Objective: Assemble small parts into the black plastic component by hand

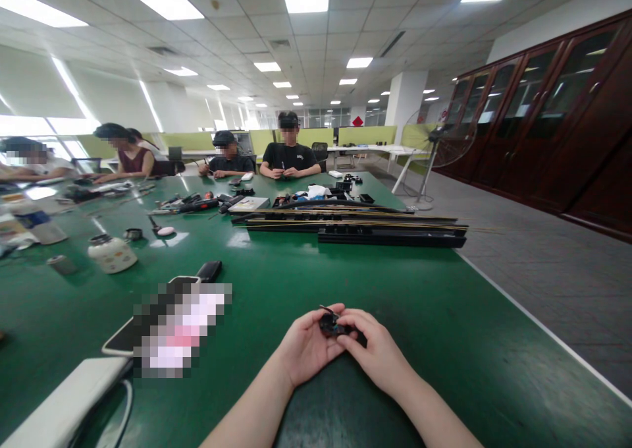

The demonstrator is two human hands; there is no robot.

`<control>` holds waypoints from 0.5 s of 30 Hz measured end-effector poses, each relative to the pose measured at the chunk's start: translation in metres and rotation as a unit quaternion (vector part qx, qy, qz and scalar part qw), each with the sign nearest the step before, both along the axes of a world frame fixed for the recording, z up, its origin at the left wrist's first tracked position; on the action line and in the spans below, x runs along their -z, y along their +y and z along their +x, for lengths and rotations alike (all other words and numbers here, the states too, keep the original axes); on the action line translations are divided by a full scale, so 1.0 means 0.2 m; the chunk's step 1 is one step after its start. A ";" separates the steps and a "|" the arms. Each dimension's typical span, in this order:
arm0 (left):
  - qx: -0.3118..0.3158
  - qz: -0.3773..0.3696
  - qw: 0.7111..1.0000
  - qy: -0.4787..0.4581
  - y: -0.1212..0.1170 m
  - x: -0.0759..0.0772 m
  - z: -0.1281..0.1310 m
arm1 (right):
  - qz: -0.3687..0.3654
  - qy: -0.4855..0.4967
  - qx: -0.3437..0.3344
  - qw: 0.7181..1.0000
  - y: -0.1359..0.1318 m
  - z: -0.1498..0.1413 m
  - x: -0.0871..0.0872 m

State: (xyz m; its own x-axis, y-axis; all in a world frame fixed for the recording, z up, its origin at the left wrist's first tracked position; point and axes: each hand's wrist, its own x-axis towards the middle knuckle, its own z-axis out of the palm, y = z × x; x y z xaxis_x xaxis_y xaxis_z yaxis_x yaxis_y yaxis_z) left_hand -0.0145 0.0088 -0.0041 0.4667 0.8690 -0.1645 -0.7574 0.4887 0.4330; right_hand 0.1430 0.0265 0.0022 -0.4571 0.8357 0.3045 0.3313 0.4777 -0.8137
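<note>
Just above the green table (276, 273), my two hands come together around a small black part (328, 324) with a thin piece sticking up at its top. My left hand (311, 342) cups it from the left, thumb and fingers curled about it. From the right, the fingers of my right hand (368, 342) close on the same part, and dark material shows between thumb and fingers. What exactly the part is, I cannot make out; my fingers cover much of it.
Long black rails (392, 237) with thin yellowish rods lie across the table ahead. To the left are a phone (185, 290), a white power bank (74, 402) with a cable, and a patterned jar (112, 253). Several people sit beyond. A floor fan (434, 135) stands right.
</note>
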 end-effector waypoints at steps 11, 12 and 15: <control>-0.019 -0.015 1.000 -0.011 0.00 -0.01 0.00 | -0.020 0.045 0.029 0.998 0.00 0.00 -0.01; -0.017 -0.013 1.000 -0.012 0.00 -0.01 0.00 | -0.025 0.053 0.036 0.998 0.00 0.00 -0.01; -0.012 -0.009 1.000 -0.010 0.00 0.01 -0.01 | -0.059 0.079 0.052 0.994 0.02 0.01 0.01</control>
State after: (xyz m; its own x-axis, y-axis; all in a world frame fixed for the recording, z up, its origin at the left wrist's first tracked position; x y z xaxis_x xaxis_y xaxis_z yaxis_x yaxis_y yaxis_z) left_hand -0.0158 0.0095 -0.0053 0.4492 0.8767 -0.1721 -0.7770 0.4785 0.4090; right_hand 0.1441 0.0299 0.0000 -0.3213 0.9096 0.2634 0.2379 0.3468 -0.9073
